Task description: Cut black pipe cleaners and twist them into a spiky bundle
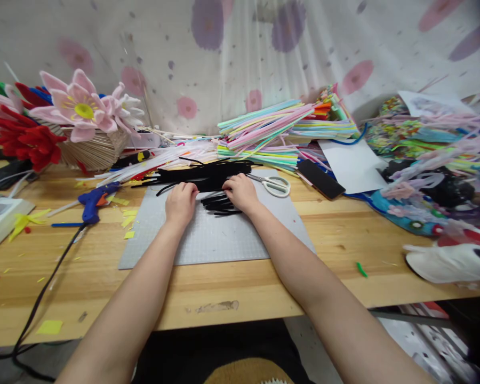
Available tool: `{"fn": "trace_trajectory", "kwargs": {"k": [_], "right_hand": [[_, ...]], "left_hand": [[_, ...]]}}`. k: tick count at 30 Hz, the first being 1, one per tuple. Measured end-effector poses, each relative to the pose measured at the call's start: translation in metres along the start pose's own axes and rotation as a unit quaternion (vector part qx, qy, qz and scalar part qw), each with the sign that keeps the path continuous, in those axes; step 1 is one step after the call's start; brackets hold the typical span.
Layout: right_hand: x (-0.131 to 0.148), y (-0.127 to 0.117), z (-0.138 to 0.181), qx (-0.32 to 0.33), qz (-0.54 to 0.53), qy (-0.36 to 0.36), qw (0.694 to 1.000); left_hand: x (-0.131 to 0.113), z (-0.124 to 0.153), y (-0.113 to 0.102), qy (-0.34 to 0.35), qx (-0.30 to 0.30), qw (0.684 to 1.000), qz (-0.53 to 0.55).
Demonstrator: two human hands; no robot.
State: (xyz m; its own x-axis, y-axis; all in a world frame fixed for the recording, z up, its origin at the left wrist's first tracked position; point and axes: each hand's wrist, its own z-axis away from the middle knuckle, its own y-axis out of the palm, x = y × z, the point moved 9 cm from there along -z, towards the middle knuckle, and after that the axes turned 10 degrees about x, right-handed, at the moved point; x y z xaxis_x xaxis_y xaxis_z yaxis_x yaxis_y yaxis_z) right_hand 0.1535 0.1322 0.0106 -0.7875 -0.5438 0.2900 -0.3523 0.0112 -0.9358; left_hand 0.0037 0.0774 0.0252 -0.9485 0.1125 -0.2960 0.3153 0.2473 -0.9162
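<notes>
across the far half of the grey cutting mat, a bundle of black stems lies roughly crosswise, with both hands at its near edge. the left hand has its fingers drawn together at the tips; whether they are clamped on a stem, i cannot tell. the right hand bends its fingers down over the black, though their grip is hidden too. a smaller black bunch sits nearer the mat's middle, just beside the right hand. spread level like this, the hands probably keep the lengths straight and in line. the scissors rest at the mat's far right corner, handles outward, likely to stay reachable without crowding the middle. left of the mat, the glue gun lies on the worktop; behind the mat, pastel stems are heaped, perhaps as stock kept off the cutting surface.
</notes>
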Motion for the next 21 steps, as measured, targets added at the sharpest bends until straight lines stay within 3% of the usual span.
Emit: {"fn": "trace_trajectory", "kwargs": {"k": [5,8,15,19,21], "right_hand": [[0.001,-0.019,0.006,-0.090,-0.005,0.033,0.995],[0.004,-0.029,0.010,-0.133,-0.005,0.025,0.991],[0.016,-0.047,0.017,-0.169,-0.017,0.019,0.985],[0.014,-0.048,0.014,-0.163,-0.164,0.043,0.972],[0.008,-0.039,0.009,-0.137,-0.319,0.055,0.936]], "left_hand": [[-0.001,0.002,-0.009,-0.003,-0.047,0.999,0.000],[0.001,0.002,-0.009,-0.004,-0.046,0.999,-0.003],[0.005,0.002,-0.007,0.006,-0.043,0.999,0.029],[0.015,0.005,-0.011,-0.034,-0.072,0.990,0.114],[0.020,0.006,-0.007,-0.061,-0.070,0.967,0.238]]}}
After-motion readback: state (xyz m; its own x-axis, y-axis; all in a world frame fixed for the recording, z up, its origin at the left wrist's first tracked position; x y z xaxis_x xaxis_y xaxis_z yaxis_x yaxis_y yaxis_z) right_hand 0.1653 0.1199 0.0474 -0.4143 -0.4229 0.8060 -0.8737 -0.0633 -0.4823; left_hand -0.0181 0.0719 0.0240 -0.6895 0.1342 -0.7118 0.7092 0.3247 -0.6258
